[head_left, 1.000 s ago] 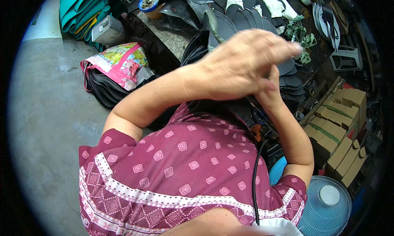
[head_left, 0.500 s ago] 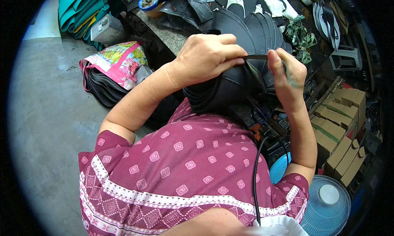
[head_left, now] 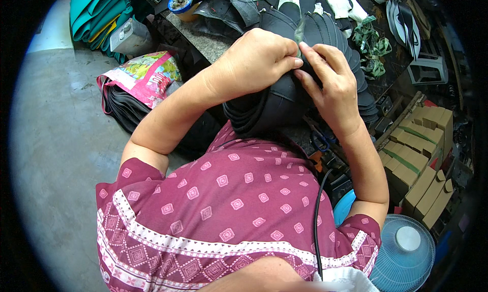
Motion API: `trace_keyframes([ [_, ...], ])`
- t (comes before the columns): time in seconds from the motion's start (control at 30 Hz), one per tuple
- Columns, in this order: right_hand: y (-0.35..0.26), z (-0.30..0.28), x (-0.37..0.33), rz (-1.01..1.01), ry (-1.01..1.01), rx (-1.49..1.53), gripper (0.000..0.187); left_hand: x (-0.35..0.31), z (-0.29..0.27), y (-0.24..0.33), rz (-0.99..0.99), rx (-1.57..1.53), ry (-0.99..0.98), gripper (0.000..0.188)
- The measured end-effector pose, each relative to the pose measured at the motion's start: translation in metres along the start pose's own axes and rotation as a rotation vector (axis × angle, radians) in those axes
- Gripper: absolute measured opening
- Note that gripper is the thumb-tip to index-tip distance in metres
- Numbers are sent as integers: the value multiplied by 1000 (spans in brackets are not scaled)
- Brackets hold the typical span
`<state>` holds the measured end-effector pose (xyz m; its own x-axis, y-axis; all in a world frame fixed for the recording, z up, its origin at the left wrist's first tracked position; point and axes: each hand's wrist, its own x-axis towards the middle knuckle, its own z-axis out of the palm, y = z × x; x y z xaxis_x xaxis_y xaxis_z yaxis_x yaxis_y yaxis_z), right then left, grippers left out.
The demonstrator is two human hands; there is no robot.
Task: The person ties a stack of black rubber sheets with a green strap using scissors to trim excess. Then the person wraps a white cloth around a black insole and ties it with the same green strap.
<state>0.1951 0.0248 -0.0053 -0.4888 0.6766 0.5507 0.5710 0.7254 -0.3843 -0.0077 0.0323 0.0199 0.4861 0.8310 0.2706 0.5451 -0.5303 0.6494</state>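
Note:
My left hand (head_left: 256,63) and my right hand (head_left: 333,86) meet over a bundle of folded black rubber inner tubes (head_left: 274,106) held in front of my chest. The fingertips of both hands pinch a thin greenish rubber strip (head_left: 300,33) that rises from the top of the bundle. My left hand lies over the bundle's upper left side. My right hand presses on its right side, thumb and forefinger at the strip. The bundle's lower part hangs against my patterned maroon shirt (head_left: 239,210).
More black tubes (head_left: 330,27) are piled behind. A pink printed bag (head_left: 145,76) lies on stacked tubes at left, teal folded cloth (head_left: 96,10) beyond it. Cardboard boxes (head_left: 419,149) and a blue fan (head_left: 406,251) stand at right. Grey concrete floor (head_left: 56,139) lies left.
My hands have dropped from close to the camera and come together on the tube bundle. The bundle is lifted nearer to my chest, and both hands now pinch the strip.

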Motion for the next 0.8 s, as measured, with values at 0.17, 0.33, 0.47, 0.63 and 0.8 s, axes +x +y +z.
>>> trace_keyframes([
  [0.17,-1,2,2,-61,62,-47,30,2,4,-1,46,123,26,23],
  [0.33,4,2,2,-59,126,12,41,5,4,-5,-76,59,-52,23],
  [0.47,4,2,0,-71,54,-42,36,5,2,-1,-45,54,-96,22],
  [0.63,-11,-2,3,291,109,319,39,6,0,-3,16,34,-108,20],
  [0.8,-8,-15,6,936,-196,1276,40,4,-2,-14,229,-171,-174,17],
])
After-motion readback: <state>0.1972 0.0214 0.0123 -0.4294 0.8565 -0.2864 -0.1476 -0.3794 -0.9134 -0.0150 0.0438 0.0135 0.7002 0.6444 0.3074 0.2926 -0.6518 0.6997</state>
